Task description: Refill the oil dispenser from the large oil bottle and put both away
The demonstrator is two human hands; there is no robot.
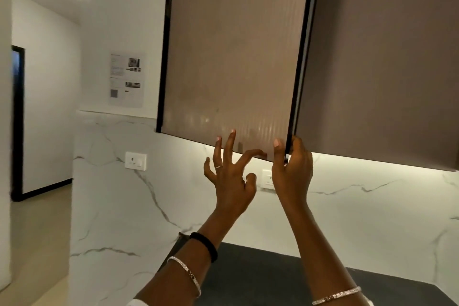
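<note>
I have the right hand (293, 166) grasping the lower right corner of the ribbed cabinet door (236, 57), thumb on the front face and fingers curled behind the dark edge. That edge looks to stand a little proud of the plain door (385, 69) beside it. The left hand (231, 181) is released, fingers spread wide; its bent forefinger touches the door's bottom edge, and the two longer fingers lie over the lower glass, though I cannot tell if they press it. It wears a ring (218, 166), with a black band (206, 246) and a bangle (185, 273) on the wrist. Below the arms lies the dark bench (260, 268), backed by a marble wall (124, 206) with a socket (135, 161) and a printed sheet (127, 79) above it. Where the oil dispenser and bottle are, I cannot tell from this view
</note>
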